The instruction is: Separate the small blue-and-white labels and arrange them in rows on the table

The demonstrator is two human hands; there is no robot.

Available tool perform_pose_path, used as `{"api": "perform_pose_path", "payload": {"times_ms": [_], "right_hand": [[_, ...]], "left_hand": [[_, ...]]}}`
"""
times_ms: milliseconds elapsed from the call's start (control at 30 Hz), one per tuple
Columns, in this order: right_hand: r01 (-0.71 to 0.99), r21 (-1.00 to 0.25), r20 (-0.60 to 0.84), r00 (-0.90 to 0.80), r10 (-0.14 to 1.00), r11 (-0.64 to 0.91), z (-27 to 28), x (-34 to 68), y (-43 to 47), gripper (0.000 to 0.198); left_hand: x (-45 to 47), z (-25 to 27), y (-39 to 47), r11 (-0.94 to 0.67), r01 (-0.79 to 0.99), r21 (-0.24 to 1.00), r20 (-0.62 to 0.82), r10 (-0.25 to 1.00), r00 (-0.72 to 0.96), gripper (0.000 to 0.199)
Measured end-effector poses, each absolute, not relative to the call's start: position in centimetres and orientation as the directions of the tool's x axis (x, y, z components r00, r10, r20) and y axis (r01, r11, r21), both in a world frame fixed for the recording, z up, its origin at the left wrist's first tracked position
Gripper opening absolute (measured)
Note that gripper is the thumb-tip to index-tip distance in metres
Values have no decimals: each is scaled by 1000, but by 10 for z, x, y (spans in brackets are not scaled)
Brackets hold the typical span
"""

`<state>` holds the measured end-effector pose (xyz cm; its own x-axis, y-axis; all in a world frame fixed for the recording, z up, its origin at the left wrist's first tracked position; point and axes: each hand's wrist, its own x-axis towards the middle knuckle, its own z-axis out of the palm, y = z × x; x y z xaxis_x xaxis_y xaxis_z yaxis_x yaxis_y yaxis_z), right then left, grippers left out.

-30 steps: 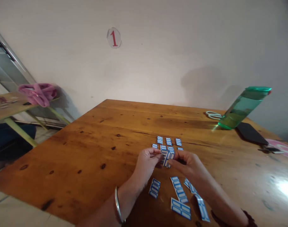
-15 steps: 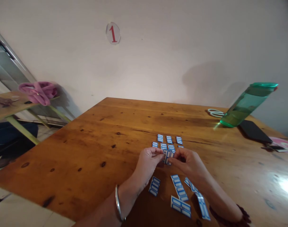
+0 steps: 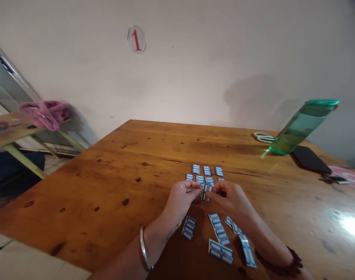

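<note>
The left hand (image 3: 181,197) grips the left edge of a card (image 3: 207,192) between thumb and fingers; the right hand (image 3: 229,196) pinches the right edge of the same card. Both grips are closed on it. The card is positioned near the middle of the scene, above the wooden table (image 3: 154,171), tilted with its printed face toward the viewer. Whether it is a single piece or a small stack, and whether its lower edge contacts the table, cannot be determined. The far cards (image 3: 207,170) lie just beyond the hands in rows: the farthest row contains three, and the next is partly covered by the fingers. The near cards (image 3: 219,229) lie on the near side of the hands: one is set apart at left, and the others are grouped at right, some under the line of the right forearm. All visible cards carry blue markings on white. A silver bangle (image 3: 143,249) encircles the left wrist; a dark red band (image 3: 294,262) encircles the right. At far right, a green bottle (image 3: 302,128) is seen slanted, with a white cable (image 3: 263,137) to its left and a black pad (image 3: 311,160) to its right. At far left, a pink cloth (image 3: 46,114) lies on a side table (image 3: 16,134).
</note>
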<state>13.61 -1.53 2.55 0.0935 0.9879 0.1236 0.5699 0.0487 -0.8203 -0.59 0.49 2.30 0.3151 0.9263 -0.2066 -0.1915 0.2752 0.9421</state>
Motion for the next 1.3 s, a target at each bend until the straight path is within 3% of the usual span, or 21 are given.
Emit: {"api": "perform_pose_path", "payload": {"times_ms": [167,300,400,567,733,900,1133,1300], "right_hand": [[518,-854,86,60,995,43,28,137,-15,20],[388,-920,33,-85,996,64,35,144,-17,18],[410,-910,-29,-209,978,61,41,151,-23,14],[648,-758,-217,-358,908,74,47,154,-40,5],[829,-519,-346,-428,835,210,49,149,-58,8],[853,-478,-269,-368,890,208,44,148,-56,11],[761,-613,-42,-299,953,212,48,166,-37,16],[757,-634,100,-122,987,158,58,186,-30,18]], "left_hand": [[-7,24,5,276,-185,943,-216,932,293,4],[-9,24,8,259,-191,947,-205,943,263,4],[-11,25,9,246,-218,944,-193,952,238,4],[-13,26,10,262,-258,930,-208,953,219,5],[-14,28,10,257,-270,928,-202,955,216,5],[-13,27,11,258,-259,931,-206,956,210,4],[-14,25,11,243,-245,939,-192,958,215,4],[-15,28,10,220,-217,951,-172,961,219,6]]}}
